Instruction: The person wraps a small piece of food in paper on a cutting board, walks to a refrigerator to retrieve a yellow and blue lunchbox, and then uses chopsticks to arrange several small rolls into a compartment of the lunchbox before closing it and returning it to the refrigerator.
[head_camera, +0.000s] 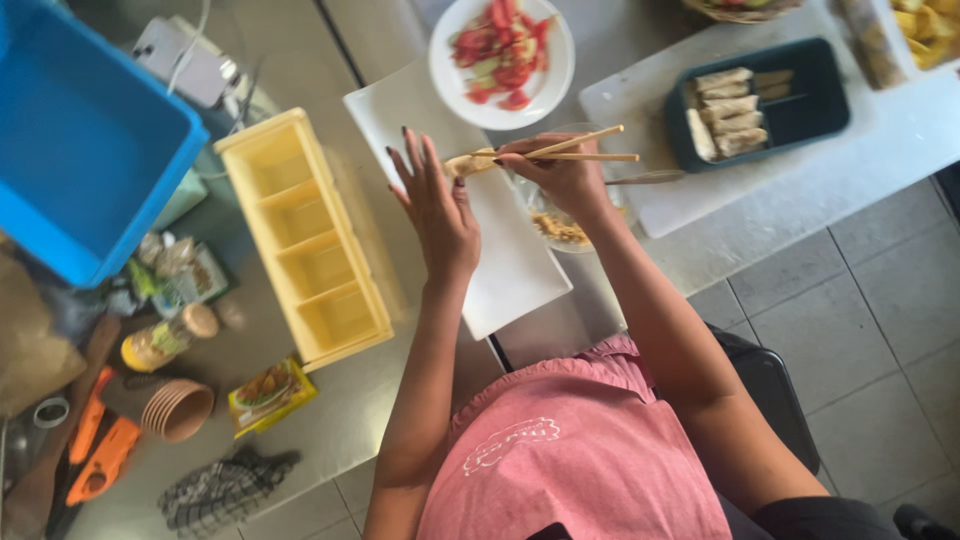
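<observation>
The pale roll (468, 163), at upper centre of the frame over the white rectangular plate (520, 270), is pinched by the wooden chopsticks (580, 148) clenched in my right hand (562, 175), while my left hand (437, 205), fingers extended and released, steadies its near end beside the yellow compartment tray (300, 235).

Right hand (562, 172) at frame centre grips wooden chopsticks (585, 148), tips pinching pale roll (468, 163). Left hand (437, 205) open-fingered, just beside roll, over white rectangular plate (515, 270). Upper centre: round plate of red salad (502, 60). Upper right: dark tray of rolls (758, 103). Left: yellow compartment organiser (305, 237), blue bin (80, 140).
</observation>
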